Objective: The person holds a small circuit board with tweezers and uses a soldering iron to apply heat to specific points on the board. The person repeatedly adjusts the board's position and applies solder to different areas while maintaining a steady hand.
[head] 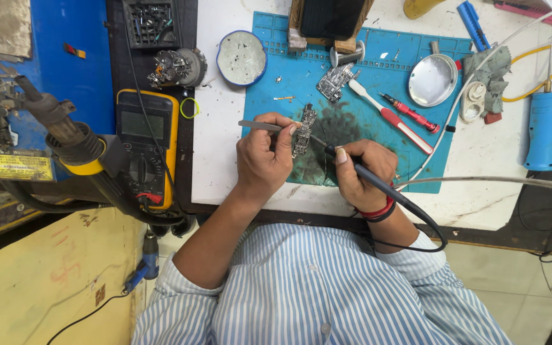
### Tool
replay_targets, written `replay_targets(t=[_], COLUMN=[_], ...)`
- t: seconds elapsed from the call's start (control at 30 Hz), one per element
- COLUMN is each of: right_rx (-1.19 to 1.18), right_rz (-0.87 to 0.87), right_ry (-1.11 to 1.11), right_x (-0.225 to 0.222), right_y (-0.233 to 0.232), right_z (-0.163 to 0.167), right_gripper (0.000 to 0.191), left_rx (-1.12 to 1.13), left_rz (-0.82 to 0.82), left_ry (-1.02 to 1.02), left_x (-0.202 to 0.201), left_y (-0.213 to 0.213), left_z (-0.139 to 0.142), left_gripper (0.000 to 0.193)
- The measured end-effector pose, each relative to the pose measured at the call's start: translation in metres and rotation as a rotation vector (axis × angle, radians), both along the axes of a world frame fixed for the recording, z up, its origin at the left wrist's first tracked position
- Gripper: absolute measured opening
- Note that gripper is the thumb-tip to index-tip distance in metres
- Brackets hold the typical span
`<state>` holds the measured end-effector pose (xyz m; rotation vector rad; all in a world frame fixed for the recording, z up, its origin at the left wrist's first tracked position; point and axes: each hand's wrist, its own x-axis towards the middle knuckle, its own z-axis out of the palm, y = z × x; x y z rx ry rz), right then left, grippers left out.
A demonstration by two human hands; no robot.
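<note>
Left hand (262, 156) has its grip closed on metal tweezers (260, 125), tips aimed right at the upper part of a narrow circuit board (304, 131), likely to pin it or a small part so it stays put. Right hand (362, 172) grips a black soldering iron (378, 181) pen-style, tip angled up-left to the board's right edge; low hold near the tip looks chosen for fine control. Board lies flat on the blue work mat (416, 57), on a dark stained patch near the table's front edge, between both hands and close to the body. Iron's cable (429, 233) loops off behind the wrist, out of the way. Multimeter (148, 147) sits left of the mat; a white brush (388, 115), red screwdriver (410, 114) and round metal dish (432, 80) lie upper right, within reach. Hard to tell: whether the iron tip actually touches the board, what the tweezers pinch, if anything. Fingers cover the board's lower left. Small parts on the mat are too tiny to identify; items along the top edge are cropped.
</note>
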<state>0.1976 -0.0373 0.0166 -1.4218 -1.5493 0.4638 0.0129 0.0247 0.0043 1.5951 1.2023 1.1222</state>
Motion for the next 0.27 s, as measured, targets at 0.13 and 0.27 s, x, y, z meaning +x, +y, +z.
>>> replay_targets(t=[0.13,0.27], right_rx=[0.004,0.004], right_rz=[0.003,0.004], right_ry=[-0.007,-0.008], right_x=[0.001,0.001], right_y=[0.002,0.002], right_z=[0.000,-0.002], right_gripper=[0.011,0.011], left_rx=[0.016,-0.020], left_rz=[-0.001,0.005], left_ry=[0.009,0.008], left_x=[0.000,-0.012], left_y=[0.000,0.021], left_z=[-0.004,-0.023], left_gripper=[0.009,0.010])
